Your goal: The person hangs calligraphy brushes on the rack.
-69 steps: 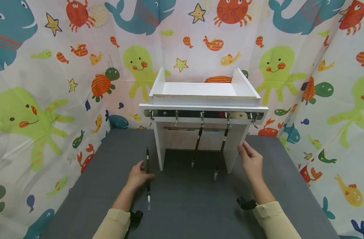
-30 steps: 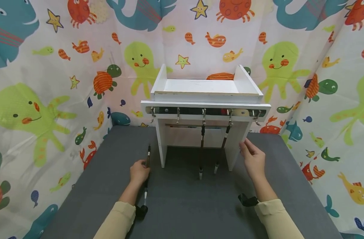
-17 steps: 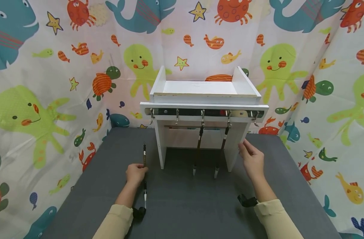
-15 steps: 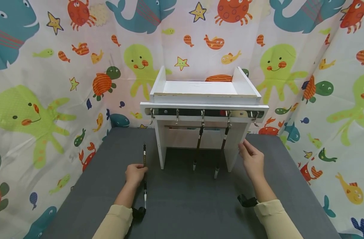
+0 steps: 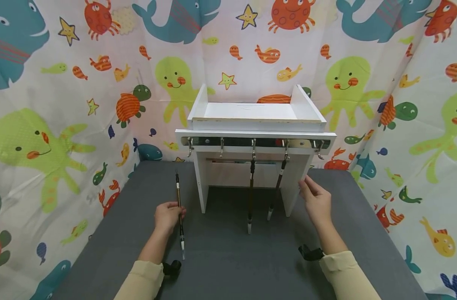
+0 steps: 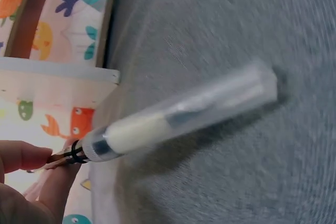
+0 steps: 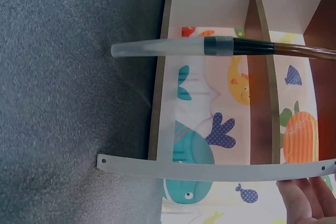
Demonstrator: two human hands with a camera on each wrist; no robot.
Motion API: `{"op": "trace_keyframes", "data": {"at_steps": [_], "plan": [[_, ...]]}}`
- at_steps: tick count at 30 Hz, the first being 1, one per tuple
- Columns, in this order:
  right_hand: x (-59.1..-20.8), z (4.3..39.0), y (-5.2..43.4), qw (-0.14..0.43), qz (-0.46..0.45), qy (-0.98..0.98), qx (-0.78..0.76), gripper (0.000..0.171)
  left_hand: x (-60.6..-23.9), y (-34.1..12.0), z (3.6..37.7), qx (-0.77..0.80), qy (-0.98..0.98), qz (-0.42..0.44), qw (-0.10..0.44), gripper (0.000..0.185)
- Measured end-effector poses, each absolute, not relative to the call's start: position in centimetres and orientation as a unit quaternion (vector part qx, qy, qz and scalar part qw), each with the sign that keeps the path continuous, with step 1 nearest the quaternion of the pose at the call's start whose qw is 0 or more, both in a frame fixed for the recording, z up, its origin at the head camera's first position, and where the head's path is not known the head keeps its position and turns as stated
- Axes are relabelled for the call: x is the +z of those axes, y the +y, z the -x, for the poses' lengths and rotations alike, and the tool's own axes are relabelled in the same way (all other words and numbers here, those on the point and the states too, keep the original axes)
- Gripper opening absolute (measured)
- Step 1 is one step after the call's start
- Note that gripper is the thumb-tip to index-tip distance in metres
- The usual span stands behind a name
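brush [image 5: 179,210] lifted | left hand [image 5: 167,216] pinches it | right hand [image 5: 314,201] relaxed on rack [image 5: 293,185]

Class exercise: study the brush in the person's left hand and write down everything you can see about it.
The brush is long and thin, with a dark brown handle and a pale tip under a clear plastic cap, seen close in the left wrist view. The left hand grips it near the middle. It points lengthwise away from the person, cap end nearest them, over the grey mat, left of the white rack. Whether it touches the mat is unclear.
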State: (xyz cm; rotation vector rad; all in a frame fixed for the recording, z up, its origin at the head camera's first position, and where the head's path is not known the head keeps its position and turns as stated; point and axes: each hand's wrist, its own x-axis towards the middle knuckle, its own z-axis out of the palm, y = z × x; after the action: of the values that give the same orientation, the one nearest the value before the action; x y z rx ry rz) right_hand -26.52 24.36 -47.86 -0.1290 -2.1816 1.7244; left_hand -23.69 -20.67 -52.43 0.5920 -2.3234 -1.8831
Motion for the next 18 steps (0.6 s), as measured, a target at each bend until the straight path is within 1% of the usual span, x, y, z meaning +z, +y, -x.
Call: {"op": "trace_keyframes", "data": {"at_steps": [6,10,13,18], "plan": [[-47.7,26.5,24.4,0.176,0.032,-0.763,0.621,0.052,-51.0,-20.3,23.3,-0.64,-0.747,-0.177,0.043,0.035],[-47.7,26.5,24.5,0.17,0.038,-0.765,0.62,0.053,-50.1,-20.1,23.0,-0.644,-0.746,-0.163,0.042,0.045],[-47.7,26.5,24.5,0.167,0.038,-0.765,0.62,0.053,-49.5,-20.0,22.7,-0.631,-0.759,-0.156,0.051,0.051],[-47.6,26.4,24.5,0.163,0.038,-0.766,0.621,0.055,-48.7,-19.7,22.3,-0.6,-0.783,-0.148,0.071,0.048]]}}
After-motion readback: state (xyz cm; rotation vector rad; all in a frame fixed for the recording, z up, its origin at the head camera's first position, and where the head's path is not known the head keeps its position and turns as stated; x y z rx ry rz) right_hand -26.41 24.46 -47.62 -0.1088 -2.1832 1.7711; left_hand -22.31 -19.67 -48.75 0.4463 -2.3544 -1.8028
